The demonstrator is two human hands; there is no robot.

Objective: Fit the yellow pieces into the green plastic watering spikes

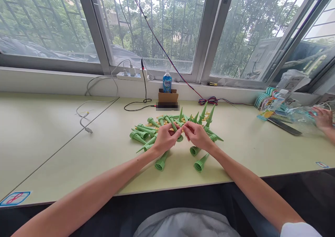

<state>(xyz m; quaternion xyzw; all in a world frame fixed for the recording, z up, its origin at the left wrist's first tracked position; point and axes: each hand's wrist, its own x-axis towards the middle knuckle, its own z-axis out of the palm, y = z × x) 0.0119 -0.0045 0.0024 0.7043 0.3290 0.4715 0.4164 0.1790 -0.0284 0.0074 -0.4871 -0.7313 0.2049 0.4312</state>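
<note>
My left hand (166,138) is closed around a green plastic watering spike (173,124), whose round base shows below the fingers. Close beside it, my right hand (197,136) pinches at the spike's side; what its fingertips hold is too small to make out. Around and beyond both hands lies a loose pile of similar green spikes, with small yellow pieces (207,115) among them. Two spikes lie nearer the front edge, one green spike (160,163) left and another (199,164) right, their threaded open ends toward me. A few stand point up behind my right hand.
A blue-labelled bottle (167,82) stands by a small cardboard box (168,97) at the back. Cables (209,101) and a power strip (129,76) run along the sill. At right are a dark phone-like slab (284,126), plastic packaging and another person's hand (323,117).
</note>
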